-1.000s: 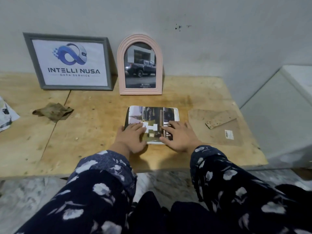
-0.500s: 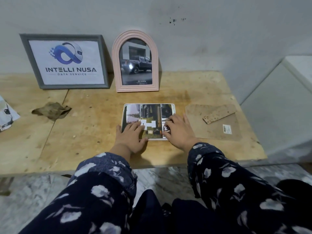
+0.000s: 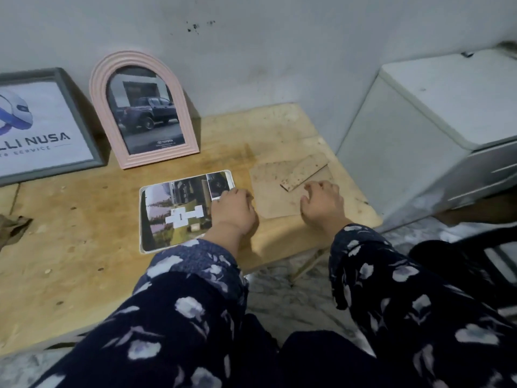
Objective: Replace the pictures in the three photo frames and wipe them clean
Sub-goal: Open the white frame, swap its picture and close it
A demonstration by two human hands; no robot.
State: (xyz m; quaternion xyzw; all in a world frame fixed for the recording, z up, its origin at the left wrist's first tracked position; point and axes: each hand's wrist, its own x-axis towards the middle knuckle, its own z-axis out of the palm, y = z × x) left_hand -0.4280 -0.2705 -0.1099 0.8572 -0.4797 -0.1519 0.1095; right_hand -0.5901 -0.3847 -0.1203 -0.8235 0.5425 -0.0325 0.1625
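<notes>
The left hand (image 3: 234,211) lay palm down on the right edge of the white frame (image 3: 184,210), fingers fairly straight and pressing on the picture inside it. The right hand (image 3: 321,204) rested apart from it, at its three o'clock, on the brown backing board (image 3: 279,189), fingers loosely curled and touching the board; whether they had pinched an edge could not be told. A narrow strut (image 3: 303,172), apparently the board's stand, lay on the board at the right hand's eleven o'clock.

The white frame lay flat on the wooden table (image 3: 84,219), face down by the look of it, with its back open. It looked light and stiff, probably holding glass, so best lifted by opposite rims rather than pressed at the centre. The board looked thin, light and rigid; it seemed easiest to lift by sliding a fingertip under a corner.

At the white frame's twelve o'clock the pink arched frame (image 3: 144,107) leaned on the wall, with the grey frame (image 3: 42,124) at its nine o'clock. A crumpled cloth (image 3: 11,228) lay at the table's far left.
</notes>
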